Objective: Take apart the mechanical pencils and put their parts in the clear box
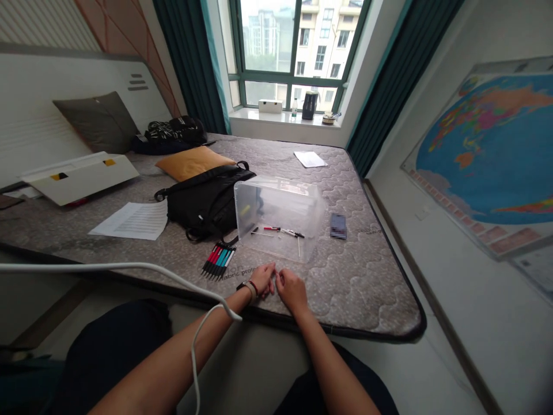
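My left hand [262, 280] and my right hand [292, 289] rest close together at the mattress's front edge, fingers closed and nearly touching. Whatever they pinch, if anything, is too small to make out. Just beyond them lies a clear plastic box [276, 199]. Inside it show a red and white pen piece [272, 229], a black-tipped pen piece [296, 234] and thin white sticks [298, 248]. Left of my hands, several pens [218, 262] with red, teal and white barrels lie side by side in a row.
On the mattress [367, 288] are a black backpack [203, 202], a printed sheet [132, 221], a phone [338, 226], more paper [310, 159], an orange cushion [194, 161] and a white carton [86, 178]. A white cable [164, 274] crosses over my left forearm.
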Available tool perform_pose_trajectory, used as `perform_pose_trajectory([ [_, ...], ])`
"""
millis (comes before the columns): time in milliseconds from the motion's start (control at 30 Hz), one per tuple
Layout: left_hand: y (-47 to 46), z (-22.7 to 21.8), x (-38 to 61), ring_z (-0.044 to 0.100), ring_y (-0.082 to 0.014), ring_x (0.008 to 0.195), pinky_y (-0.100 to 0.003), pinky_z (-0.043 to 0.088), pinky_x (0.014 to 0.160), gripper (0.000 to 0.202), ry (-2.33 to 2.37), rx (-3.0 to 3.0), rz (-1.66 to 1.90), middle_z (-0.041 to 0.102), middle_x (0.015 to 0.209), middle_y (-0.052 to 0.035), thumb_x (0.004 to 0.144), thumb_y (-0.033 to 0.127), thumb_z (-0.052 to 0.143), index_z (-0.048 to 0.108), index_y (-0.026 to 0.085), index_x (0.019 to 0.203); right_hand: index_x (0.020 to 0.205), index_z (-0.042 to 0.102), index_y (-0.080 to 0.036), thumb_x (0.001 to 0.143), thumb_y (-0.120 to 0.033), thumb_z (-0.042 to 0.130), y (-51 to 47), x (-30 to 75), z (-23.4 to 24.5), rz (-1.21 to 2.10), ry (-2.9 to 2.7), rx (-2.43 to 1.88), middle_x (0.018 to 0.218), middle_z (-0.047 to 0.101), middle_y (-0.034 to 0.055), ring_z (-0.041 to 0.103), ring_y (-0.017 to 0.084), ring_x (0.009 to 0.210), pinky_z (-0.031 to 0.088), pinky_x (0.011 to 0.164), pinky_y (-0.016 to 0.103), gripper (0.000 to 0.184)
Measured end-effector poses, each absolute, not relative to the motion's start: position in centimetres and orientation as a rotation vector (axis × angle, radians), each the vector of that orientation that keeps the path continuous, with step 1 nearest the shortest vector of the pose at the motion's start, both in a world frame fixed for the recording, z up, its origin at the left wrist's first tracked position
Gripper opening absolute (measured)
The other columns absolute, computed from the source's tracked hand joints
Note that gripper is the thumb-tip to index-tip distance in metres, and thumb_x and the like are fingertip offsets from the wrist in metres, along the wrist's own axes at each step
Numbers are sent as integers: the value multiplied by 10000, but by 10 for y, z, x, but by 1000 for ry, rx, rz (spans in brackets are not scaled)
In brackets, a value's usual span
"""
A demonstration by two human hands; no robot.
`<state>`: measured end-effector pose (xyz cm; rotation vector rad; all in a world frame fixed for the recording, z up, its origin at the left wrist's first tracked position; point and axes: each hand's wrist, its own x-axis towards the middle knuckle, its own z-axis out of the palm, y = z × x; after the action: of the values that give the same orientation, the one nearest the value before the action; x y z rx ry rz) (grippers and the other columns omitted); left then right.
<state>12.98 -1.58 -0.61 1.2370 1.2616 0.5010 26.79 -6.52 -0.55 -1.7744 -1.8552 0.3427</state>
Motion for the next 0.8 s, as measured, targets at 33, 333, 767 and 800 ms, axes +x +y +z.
perform_pose_trajectory([
  [33, -16, -6, 130, 380, -90, 259, -177, 299, 325, 577, 1262, 1238, 505, 555, 435, 29, 919, 682, 261, 526, 170, 953, 861, 638, -186, 966, -297, 483, -66, 267, -5, 324, -1862, -1787, 808, 680, 71, 618, 167, 712, 321, 622, 243, 217],
  [333, -28, 1, 132, 407, -98, 297, -195, 317, 397, 313, 1344, 1350, 522, 523, 434, 55, 963, 443, 396, 547, 178, 894, 863, 610, -190, 956, -242, 461, -73, 259, 3, 250, -1849, -1931, 801, 662, 58, 622, 186, 745, 361, 653, 248, 183],
  [767, -67, 40, 36, 656, -220, 859, -301, 435, 782, 192, 1403, 1875, 275, 701, 841, -68, 885, 241, 500, 660, 184, 976, 1125, 603, -228, 891, -143, 453, -119, 247, 6, 144, -1818, -1986, 1084, 651, 109, 613, 264, 1025, 448, 889, 349, 291],
  [800, -72, 43, 25, 654, -230, 881, -310, 434, 794, 199, 1382, 1914, 256, 704, 868, -73, 885, 261, 506, 663, 195, 989, 1096, 606, -221, 886, -141, 455, -121, 249, 6, 151, -1828, -2001, 1065, 653, 110, 619, 266, 1007, 453, 875, 349, 271],
])
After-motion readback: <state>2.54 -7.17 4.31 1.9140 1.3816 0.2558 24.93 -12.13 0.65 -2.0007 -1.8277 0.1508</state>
